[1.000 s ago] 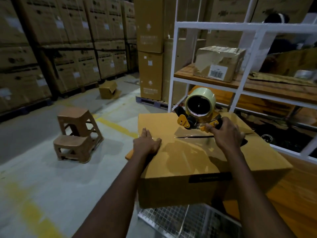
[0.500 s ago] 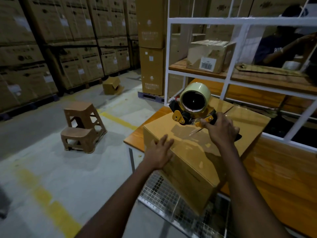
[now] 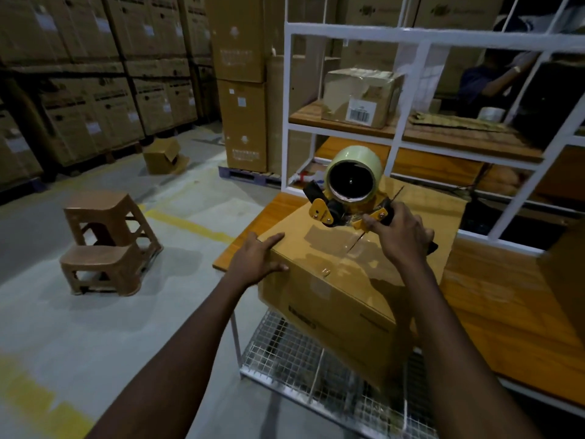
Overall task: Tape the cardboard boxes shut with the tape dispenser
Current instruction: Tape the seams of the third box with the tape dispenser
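A brown cardboard box (image 3: pixel 332 289) lies on the wooden table (image 3: pixel 506 312), turned so one corner points toward me and overhangs the table edge. Clear tape shines along its top seam. My right hand (image 3: pixel 400 236) grips the handle of a yellow and black tape dispenser (image 3: pixel 345 191) carrying a pale tape roll; the dispenser sits on the box top at the seam. My left hand (image 3: pixel 258 258) holds the box's near left corner, with the fingers spread over the top and the thumb down the side.
A white metal shelf frame (image 3: pixel 399 39) stands behind the table with a taped small box (image 3: pixel 361 96) on it. A wire mesh shelf (image 3: pixel 300 369) lies under the table. Brown plastic stools (image 3: pixel 107 242) stand on the floor at left. Stacked cartons line the back; a person stands at far right.
The box has been rotated so a corner points at me. My left hand moved from flat on the top to the left corner. The dispenser stays at the seam in my right hand.
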